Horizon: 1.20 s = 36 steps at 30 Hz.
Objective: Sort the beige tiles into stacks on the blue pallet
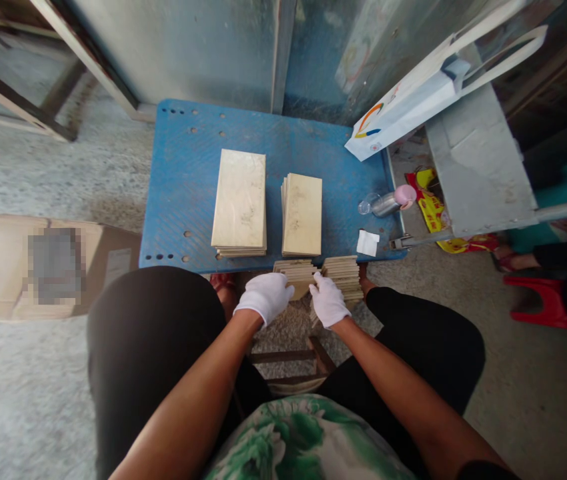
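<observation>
Both my hands wear white gloves. My left hand [265, 296] and my right hand [328, 300] are closed on a thin beige tile [299, 287], held between my knees just in front of the blue platform [183, 200]. Right behind the hands, low stacks of the same tiles [344, 272] stand on edge at the platform's near rim. On the platform lie a wide stack of pale tiles [240, 201] and a narrower stack [302, 215] to its right.
A metal bottle with a pink cap [388, 203] and a small white paper [367, 243] lie at the platform's right. A white paper bag [413, 100] leans on a grey metal bench [478, 160]. A cardboard box [38, 267] sits left. A red stool [546, 300] and another person's foot are at right.
</observation>
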Each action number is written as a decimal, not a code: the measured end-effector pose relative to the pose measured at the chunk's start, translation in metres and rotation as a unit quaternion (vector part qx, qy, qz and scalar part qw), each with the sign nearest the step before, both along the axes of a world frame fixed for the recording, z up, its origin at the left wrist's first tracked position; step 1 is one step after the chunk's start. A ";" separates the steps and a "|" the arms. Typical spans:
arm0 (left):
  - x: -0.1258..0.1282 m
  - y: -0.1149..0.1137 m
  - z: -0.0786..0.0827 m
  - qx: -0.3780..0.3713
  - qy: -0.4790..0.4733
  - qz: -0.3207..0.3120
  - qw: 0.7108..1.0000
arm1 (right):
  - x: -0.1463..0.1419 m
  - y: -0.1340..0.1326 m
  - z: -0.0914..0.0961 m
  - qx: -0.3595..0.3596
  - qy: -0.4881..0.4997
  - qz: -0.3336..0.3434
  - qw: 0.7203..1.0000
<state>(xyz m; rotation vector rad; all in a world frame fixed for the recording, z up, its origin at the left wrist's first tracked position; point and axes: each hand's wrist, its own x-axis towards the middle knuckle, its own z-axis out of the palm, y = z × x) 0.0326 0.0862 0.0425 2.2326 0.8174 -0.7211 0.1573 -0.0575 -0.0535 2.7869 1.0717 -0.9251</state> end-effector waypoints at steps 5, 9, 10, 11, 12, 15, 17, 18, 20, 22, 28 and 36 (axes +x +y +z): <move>0.003 -0.002 -0.003 -0.006 0.003 -0.006 1.000 | -0.001 -0.002 -0.009 0.035 0.013 -0.048 0.998; 0.004 -0.003 -0.008 -0.006 0.017 0.002 1.000 | 0.000 -0.002 -0.009 0.039 0.022 -0.053 0.998; 0.004 -0.003 -0.009 -0.003 0.020 0.005 1.000 | 0.001 -0.002 -0.008 0.037 0.021 -0.047 0.998; 0.004 -0.004 -0.010 0.001 0.023 0.009 1.000 | 0.001 -0.001 -0.007 0.035 0.017 -0.040 0.998; 0.004 -0.004 -0.012 0.005 0.025 0.013 1.000 | 0.001 -0.001 -0.005 0.032 0.011 -0.033 0.999; 0.004 -0.005 -0.014 0.012 0.026 0.015 0.999 | 0.000 0.000 -0.001 0.018 -0.007 -0.008 1.000; 0.004 -0.006 -0.015 0.011 0.027 0.011 1.000 | -0.002 0.001 0.001 0.005 -0.015 0.012 1.000; 0.005 -0.007 -0.015 0.011 0.027 0.010 1.000 | -0.003 0.001 0.002 -0.001 -0.019 0.022 1.000; 0.005 -0.008 -0.014 0.011 0.029 0.007 0.999 | -0.004 0.002 0.003 -0.011 -0.029 0.037 0.999; 0.006 -0.009 -0.014 0.013 0.030 0.006 0.999 | -0.005 0.003 0.004 -0.021 -0.036 0.048 0.998; 0.009 -0.013 -0.011 0.025 0.033 0.015 0.999 | -0.006 0.002 0.000 -0.020 -0.055 0.059 0.997; 0.013 -0.017 -0.002 0.044 0.029 0.019 0.998 | -0.008 -0.002 -0.003 -0.022 -0.066 0.051 0.996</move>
